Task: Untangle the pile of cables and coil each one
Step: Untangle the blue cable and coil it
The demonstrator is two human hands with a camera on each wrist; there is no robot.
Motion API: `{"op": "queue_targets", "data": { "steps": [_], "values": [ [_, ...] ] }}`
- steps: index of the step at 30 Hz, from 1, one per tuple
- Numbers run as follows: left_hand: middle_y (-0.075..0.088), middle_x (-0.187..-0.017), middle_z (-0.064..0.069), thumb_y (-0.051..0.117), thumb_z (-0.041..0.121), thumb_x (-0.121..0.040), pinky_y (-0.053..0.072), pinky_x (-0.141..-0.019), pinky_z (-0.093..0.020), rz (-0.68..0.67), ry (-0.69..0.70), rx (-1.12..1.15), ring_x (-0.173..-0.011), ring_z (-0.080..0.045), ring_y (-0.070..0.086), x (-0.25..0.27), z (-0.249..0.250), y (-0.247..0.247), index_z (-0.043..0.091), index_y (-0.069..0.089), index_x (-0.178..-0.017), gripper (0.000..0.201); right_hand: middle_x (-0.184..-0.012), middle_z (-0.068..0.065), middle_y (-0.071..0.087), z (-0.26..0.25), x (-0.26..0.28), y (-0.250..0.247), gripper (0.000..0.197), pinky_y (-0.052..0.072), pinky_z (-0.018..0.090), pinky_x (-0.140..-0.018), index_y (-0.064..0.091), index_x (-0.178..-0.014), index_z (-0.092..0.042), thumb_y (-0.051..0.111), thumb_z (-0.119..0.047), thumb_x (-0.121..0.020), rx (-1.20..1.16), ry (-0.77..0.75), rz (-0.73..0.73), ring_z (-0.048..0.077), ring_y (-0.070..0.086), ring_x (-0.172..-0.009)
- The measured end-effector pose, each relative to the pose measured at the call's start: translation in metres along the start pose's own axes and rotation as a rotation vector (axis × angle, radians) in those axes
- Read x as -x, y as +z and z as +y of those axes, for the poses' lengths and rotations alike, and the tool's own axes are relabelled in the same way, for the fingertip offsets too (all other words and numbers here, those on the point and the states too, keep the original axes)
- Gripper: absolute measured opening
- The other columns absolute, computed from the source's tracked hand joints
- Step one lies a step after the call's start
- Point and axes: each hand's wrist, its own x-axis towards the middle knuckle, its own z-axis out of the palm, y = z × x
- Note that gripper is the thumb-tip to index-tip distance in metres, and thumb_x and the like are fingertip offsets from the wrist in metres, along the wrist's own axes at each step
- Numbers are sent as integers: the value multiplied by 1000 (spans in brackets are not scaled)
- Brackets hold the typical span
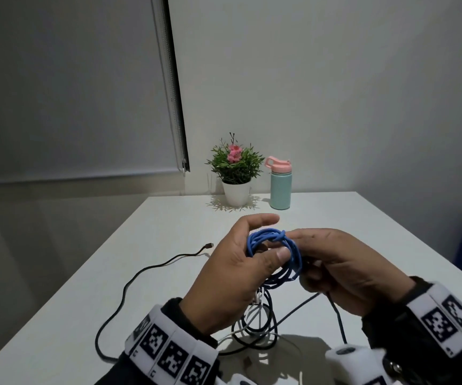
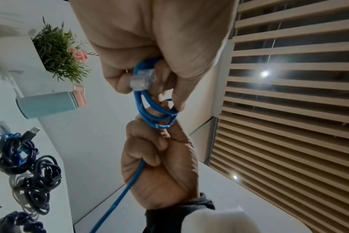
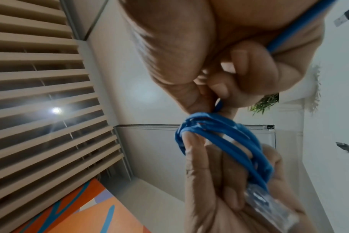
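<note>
We coil the blue Ethernet cable [image 1: 275,252].
Our left hand [image 1: 232,269] grips its loops; our right hand [image 1: 346,269] pinches the strand.

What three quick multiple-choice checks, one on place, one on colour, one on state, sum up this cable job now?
1. Where does the mint-green metal bottle stand?
A. Right of the white-potted plant
B. Left of it
C. On the floor

2. What colour is the thin cable coil held between the hands?
A. White
B. Red
C. Blue

3. How is the left hand engaged?
A. Flat on the white table
B. Gripping the coil
C. Holding the bottle

Answers: 1 A, the bottle is to the plant's right in the head view; 2 C, the loops are blue; 3 B, thumb and fingers close round the loops while the right hand pinches them.
</note>
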Motion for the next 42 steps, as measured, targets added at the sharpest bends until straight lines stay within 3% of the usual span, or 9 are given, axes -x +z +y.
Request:
{"op": "queue_targets", "data": {
  "steps": [5, 9, 14, 19, 24, 31, 36, 39, 42],
  "values": [
    [71, -91, 7, 69, 33, -87, 54, -86, -45, -35, 25, -100, -86, -15, 64, 1, 3, -2, 24, 67, -102, 17, -67, 7, 55, -4, 0, -1, 24, 30, 23, -47, 73, -104, -10, 73, -15, -81, 39, 29, 66, 12, 40, -50],
    [59, -70, 15, 67, 47, -83, 53, -69, -44, 171, 13, -123, -64, -11, 54, -3, -3, -4, 25, 65, -95, 26, -90, -13, 69, -11, 7, 6, 20, 45, 19, -66, 68, -103, -29, 70, -17, -88, 458, -339, 467, 10, 65, -82],
    [64, -75, -6, 67, 38, -85, 53, -69, -38, 227, -90, 154, -70, -19, 60, -7, -2, -4, 18, 69, -94, 22, -81, -18, 67, -16, 24, 36, 17, 44, 15, -65, 72, -96, -38, 59, -43, -86, 978, -453, 124, 1, 63, -77],
    [26, -70, -18, 73, 47, -82, 41, -68, -37, 201, -112, 412, -71, -27, 30, -4, 12, 1, 12, 66, -90, 36, -81, -15, 64, -7, 20, 43, 10, 36, 4, -68, 75, -95, -30, 70, -29, -86, 1093, -550, 356, -4, 54, -71],
    [44, -79, -13, 68, 46, -85, 37, -63, -35, 227, -85, 332, -71, -28, 39, -4, 14, 6, -3, 58, -89, 51, -85, -10, 55, 3, 21, 52, 6, 45, 24, -63, 68, -90, -28, 62, -30, -90, 1211, -530, 376, 6, 48, -65],
    [64, -72, -12, 57, 21, -88, 57, -82, -42, -19, -158, 343, -70, -25, 62, -4, 16, -8, 4, 61, -85, 18, -83, -6, 59, -7, 8, 23, 16, 45, 21, -70, 64, -76, -24, 61, -23, -92, 850, -244, 276, 9, 59, -77],
    [43, -62, -5, 47, 15, -77, 47, -59, -25, -15, -165, 258, -57, -17, 45, -5, 14, -15, 5, 50, -92, 18, -95, 18, 73, -9, 6, 21, 17, 45, 37, -95, 61, -85, 0, 57, -15, -93, 327, -127, 48, 34, 64, -98],
    [36, -61, -2, 45, 17, -74, 36, -58, -27, 36, -166, 211, -57, -16, 35, -7, 9, -17, 6, 50, -89, 20, -71, 9, 70, -17, 12, 18, 26, 47, 16, -69, 61, -79, 1, 62, -21, -92, 377, -148, 70, 18, 62, -68],
    [37, -61, 1, 47, 17, -73, 35, -59, -27, 71, -145, 115, -59, -16, 34, -6, 6, -17, 6, 51, -88, 19, -56, 7, 51, -25, 17, 14, 20, 48, 21, -52, 67, -76, -4, 69, -21, -87, 380, -162, 90, 18, 48, -52]
  ]
}}
